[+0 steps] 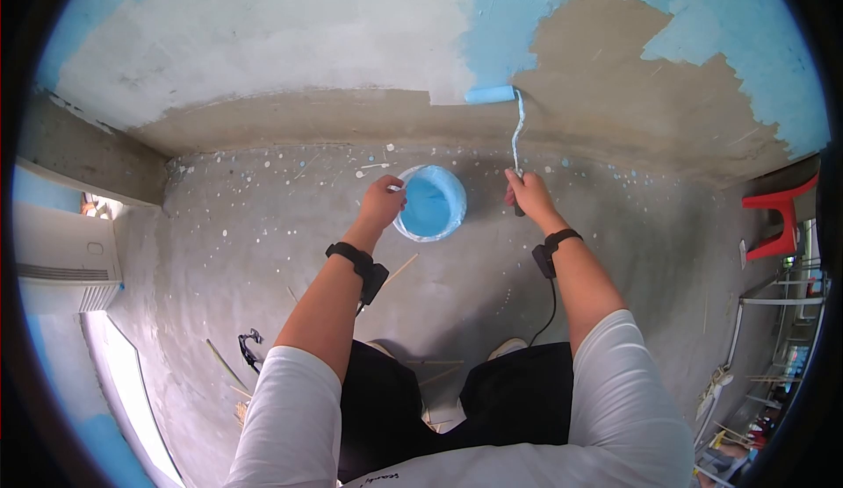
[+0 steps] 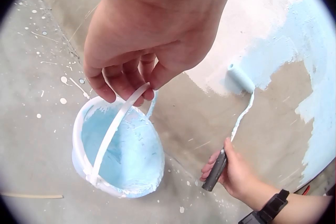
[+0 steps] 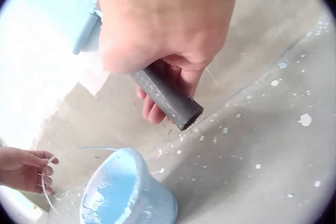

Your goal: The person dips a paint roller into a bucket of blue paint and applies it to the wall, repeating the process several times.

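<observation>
A paint roller (image 1: 490,95) lies against the lower wall, its blue sleeve at the border of white, blue and bare areas. My right hand (image 1: 530,197) grips its dark handle (image 3: 167,95), fingers curled round it. Left of that hand, a bucket (image 1: 458,203) holding light blue paint (image 2: 126,153) stands on the floor. My left hand (image 1: 383,202) pinches the bucket's white handle (image 2: 111,132) between thumb and fingers, above the rim. Blue paint coats the roller's wire frame (image 2: 242,112).
Paint spots dot the grey floor (image 1: 263,242) near the wall (image 1: 351,40). A red stool (image 1: 774,216) is at the right, beside a metal rack (image 1: 739,330). At the left stands a white appliance (image 1: 70,251). Thin sticks (image 1: 226,363) lie by the feet.
</observation>
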Demonstrator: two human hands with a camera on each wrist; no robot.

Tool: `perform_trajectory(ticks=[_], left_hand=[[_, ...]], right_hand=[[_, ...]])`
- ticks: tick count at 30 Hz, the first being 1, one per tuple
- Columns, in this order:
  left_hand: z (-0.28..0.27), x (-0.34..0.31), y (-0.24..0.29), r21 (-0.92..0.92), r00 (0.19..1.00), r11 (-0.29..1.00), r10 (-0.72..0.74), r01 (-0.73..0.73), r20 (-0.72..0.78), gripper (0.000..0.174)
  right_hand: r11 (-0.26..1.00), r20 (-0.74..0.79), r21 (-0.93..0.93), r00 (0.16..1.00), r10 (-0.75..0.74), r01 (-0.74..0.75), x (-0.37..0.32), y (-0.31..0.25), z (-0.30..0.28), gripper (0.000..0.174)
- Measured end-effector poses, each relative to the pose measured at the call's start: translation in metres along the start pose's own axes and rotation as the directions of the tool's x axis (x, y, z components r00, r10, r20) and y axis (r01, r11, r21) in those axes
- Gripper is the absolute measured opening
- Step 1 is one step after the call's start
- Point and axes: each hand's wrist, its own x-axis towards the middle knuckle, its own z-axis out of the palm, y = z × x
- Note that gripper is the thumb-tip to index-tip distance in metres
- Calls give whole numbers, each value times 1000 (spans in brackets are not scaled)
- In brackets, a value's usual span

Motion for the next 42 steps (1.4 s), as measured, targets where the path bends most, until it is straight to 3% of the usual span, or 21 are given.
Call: perform_trajectory(ticks=[3,5,9,11,15,18,23,27,29,33,35,39,42], left_hand=[[1,2,-2,-10,1000,1000,10,-10,4,22],[2,3,-3,-12,1000,1000,15,-15,9,22],[2,2,-3,-12,1000,1000,7,-7,7,22],[2,3,-1,-7,1000,1000,4,-4,6,22],[2,3,0,-19,1000,1000,7,-7,-1,22],[4,5,1,-36,1000,999,6,-6,-2,22],[5,0,7,-26,1000,1000,-6,5,-3,22],[6,1,5,-21,1000,1000,-16,16,-22,22],[6,0,5,10,1000,1000,11,-11,-25,22],[4,-3,7,-33,1000,999,12,-12,-5,21],[5,-3,8,-35,1000,999,10,-11,-6,21],[6,0,5,-29,1000,1000,11,-11,-6,21],[6,1,3,-43,1000,999,-19,19,1,18]], right_hand=[[1000,-55,-29,998,11,-13,-3,0,-2,46],[995,-115,-46,989,-91,87,-1,-12,-2,44],[991,-160,31,979,-126,133,0,-33,6,45],[992,-185,-61,975,-123,114,4,-22,6,51],[991,-153,-131,987,-42,22,0,-1,4,51],[1000,-106,-21,994,18,-20,-5,-9,10,52],[981,-97,172,993,-71,87,0,-41,14,52],[983,-52,164,996,-71,78,0,-27,13,50],[999,-43,51,999,-11,13,-2,-19,10,44],[987,-199,112,976,-89,113,5,-26,6,42],[949,-308,-55,898,-313,312,5,-46,0,43],[916,-321,-43,862,-391,399,1,-105,-11,40],[896,-318,115,870,-376,429,-6,-146,-20,35]])
